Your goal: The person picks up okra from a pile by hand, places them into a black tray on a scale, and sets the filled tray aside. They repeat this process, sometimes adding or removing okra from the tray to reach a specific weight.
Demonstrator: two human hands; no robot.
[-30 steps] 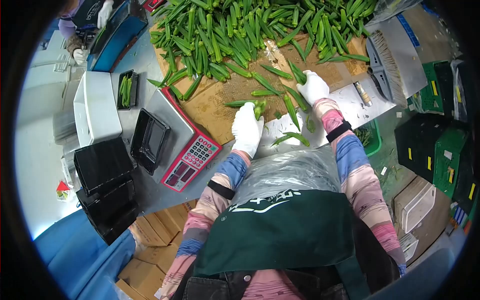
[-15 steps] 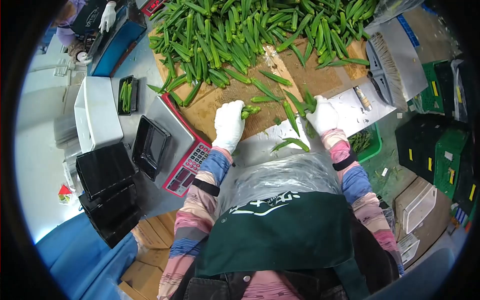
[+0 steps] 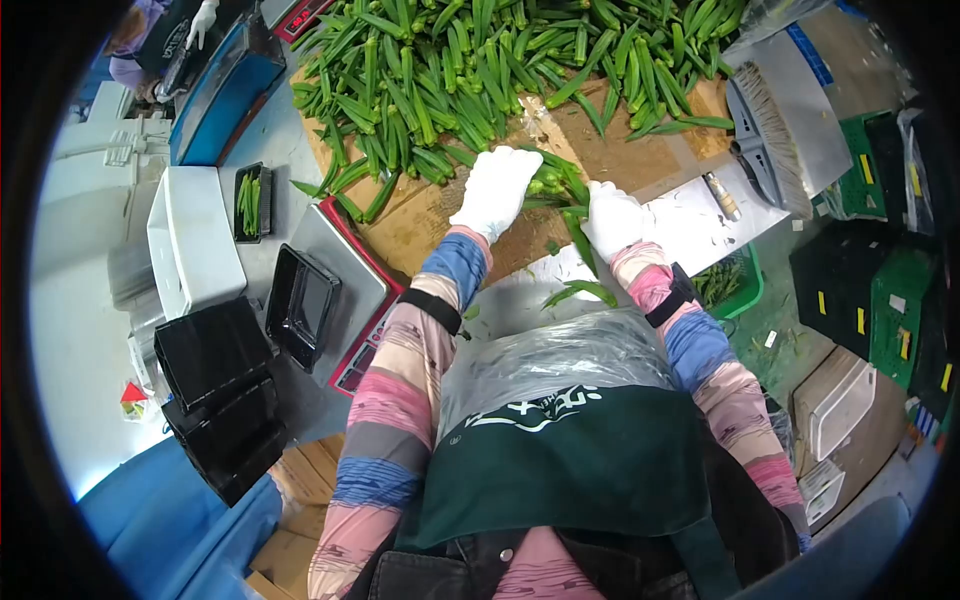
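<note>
Green okra pods [image 3: 430,80] lie in a big heap on brown cardboard [image 3: 420,215]. My left hand [image 3: 497,188], in a white glove, has its fingers closed around some okra pods [image 3: 547,184] whose stem ends show at its right side. Close beside it, my right hand [image 3: 613,220], also gloved in white, is closed at the same small bunch, and what it grips is mostly hidden. One pod [image 3: 579,240] points down between the hands, over the metal table edge. A loose pod [image 3: 585,290] lies nearer my apron.
On the left are a red scale [image 3: 360,250] with a black tray [image 3: 302,303], a white bin [image 3: 195,240], a small tray of okra [image 3: 252,203] and stacked black trays [image 3: 212,350]. A brush [image 3: 770,130] lies right. A co-worker's gloved hand [image 3: 202,22] shows at upper left.
My left hand has moved right and up, away from the scale, with its pods. My right hand has shifted slightly left, so the hands are now close together.
</note>
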